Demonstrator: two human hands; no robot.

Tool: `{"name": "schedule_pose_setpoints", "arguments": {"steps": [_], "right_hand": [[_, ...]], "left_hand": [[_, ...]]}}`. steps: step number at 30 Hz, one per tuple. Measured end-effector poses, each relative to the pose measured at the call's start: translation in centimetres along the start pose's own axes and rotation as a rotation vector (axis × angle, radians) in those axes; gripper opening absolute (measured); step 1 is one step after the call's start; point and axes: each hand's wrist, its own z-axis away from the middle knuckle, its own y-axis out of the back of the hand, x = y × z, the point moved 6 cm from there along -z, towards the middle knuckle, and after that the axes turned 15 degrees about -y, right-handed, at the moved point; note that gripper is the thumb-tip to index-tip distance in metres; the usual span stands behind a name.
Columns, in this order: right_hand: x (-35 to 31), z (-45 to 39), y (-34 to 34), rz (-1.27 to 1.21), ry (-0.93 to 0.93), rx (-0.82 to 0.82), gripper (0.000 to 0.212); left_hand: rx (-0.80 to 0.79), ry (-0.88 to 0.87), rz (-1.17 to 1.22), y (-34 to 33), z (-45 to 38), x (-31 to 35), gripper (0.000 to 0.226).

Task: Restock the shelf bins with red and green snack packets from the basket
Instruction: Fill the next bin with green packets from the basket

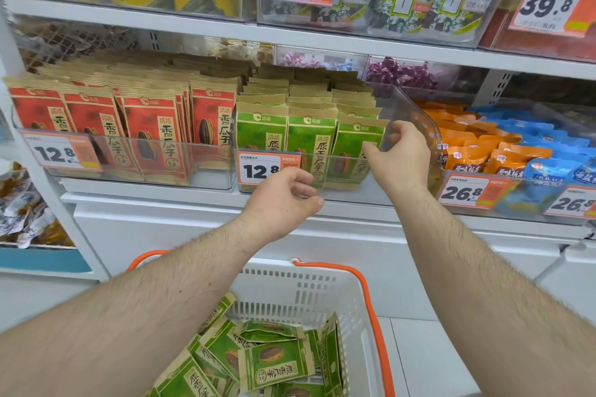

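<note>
While green packets (pixel 274 361) fill the basket (pixel 325 296) below, the right hand (pixel 401 155) pinches the front green packet (pixel 354 151) in its clear bin (pixel 416 119) beside red packets (pixel 129 126); the left hand (pixel 283 200) hovers half-curled, empty

Green packets (pixel 309 145) and red packets (pixel 151 138) look like matt kraft paper – brown, creased tops; their bins (pixel 416 119) are clear glossy plastic; the basket (pixel 303 293) is slotted white plastic – orange handles; shelf edge (pixel 193 26) smooth white.
</note>
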Motion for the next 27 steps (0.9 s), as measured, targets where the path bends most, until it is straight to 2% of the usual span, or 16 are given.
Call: {"name": "schedule_pose_setpoints", "arguments": {"steps": [6,9,11,14,18,20,23,25,27], "right_hand": [[-1.0,3.6,0.4,0.085,0.174,0.185,0.077],[-2.3,7.1,-0.7,0.128,0.441,0.303,0.073],[-2.7,10.2,-2.8,0.126,0.659,0.291,0.068],[-1.3,14.5,-7.5,0.2,0.829,0.092,0.064],[3.2,18.7,-14.9,0.386,0.783,-0.318,0.046],[5.7,21.2,-18.2,0.553,0.661,-0.561,0.037],[11.7,25.6,-23.0,0.808,0.33,-0.891,0.037],[15.5,28.8,-25.7,0.883,0.159,-1.062,0.028],[18.2,31.2,-27.6,0.927,0.042,-1.151,0.017]], "left_hand": [[-0.059,0.023,-0.076,2.3,2.8,-1.5,0.035],[-0.073,0.054,-0.108,4.4,5.0,-2.6,0.031],[-0.089,0.096,-0.113,5.7,6.7,-3.9,0.029],[-0.162,0.122,-0.159,6.8,8.9,-5.8,0.031],[-0.22,0.15,-0.224,8.3,10.8,-7.7,0.03],[-0.229,0.16,-0.237,8.9,11.3,-8.2,0.03],[-0.296,0.169,-0.251,8.8,11.8,-8.7,0.029],[-0.435,0.145,-0.327,8.2,12.2,-8.7,0.031],[-0.591,0.102,-0.435,7.7,12.6,-8.6,0.038]]}}
